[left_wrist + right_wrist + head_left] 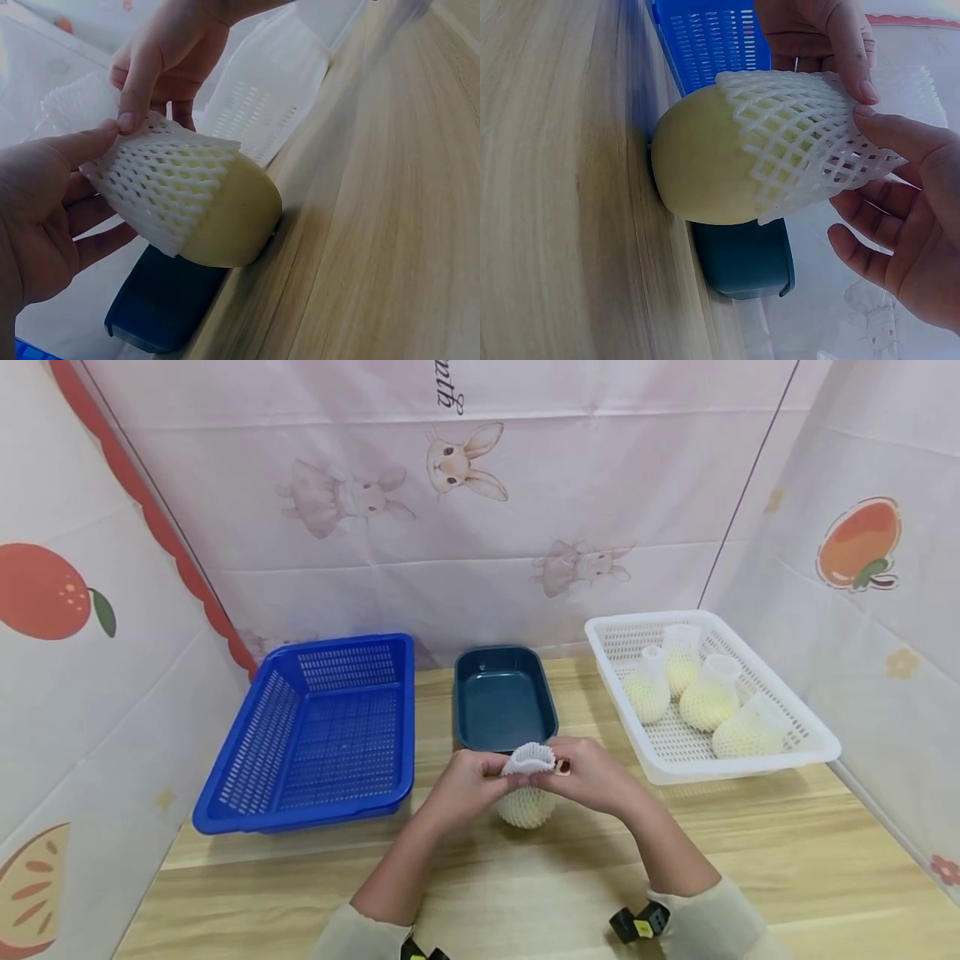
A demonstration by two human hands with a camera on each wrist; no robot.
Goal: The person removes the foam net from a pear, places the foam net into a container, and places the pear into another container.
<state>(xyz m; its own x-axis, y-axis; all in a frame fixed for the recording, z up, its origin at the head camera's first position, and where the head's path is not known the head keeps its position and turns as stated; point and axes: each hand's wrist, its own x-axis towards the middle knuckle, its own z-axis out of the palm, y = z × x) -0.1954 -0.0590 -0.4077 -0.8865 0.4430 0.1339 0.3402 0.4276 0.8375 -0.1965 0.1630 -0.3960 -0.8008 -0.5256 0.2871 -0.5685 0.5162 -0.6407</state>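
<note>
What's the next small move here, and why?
Probably ease the white foam mesh net upward off the rounded pale-yellow fruit: the left hand and right hand both pinch the net near its upper rim, and the fruit's lower part is bare below it. Pulling direction is my guess.

The foam net (169, 172) looks matt, the fruit (241, 214) smooth.

1. Looks like a small screened-off booth here!
2. Creased pink hangings (645, 468) behind, rabbits (453, 467) printed across them!
3. Pale fruit-printed sheets (840, 635) flank both sides, closing in the wood-grain worktop (517, 893)!
</note>
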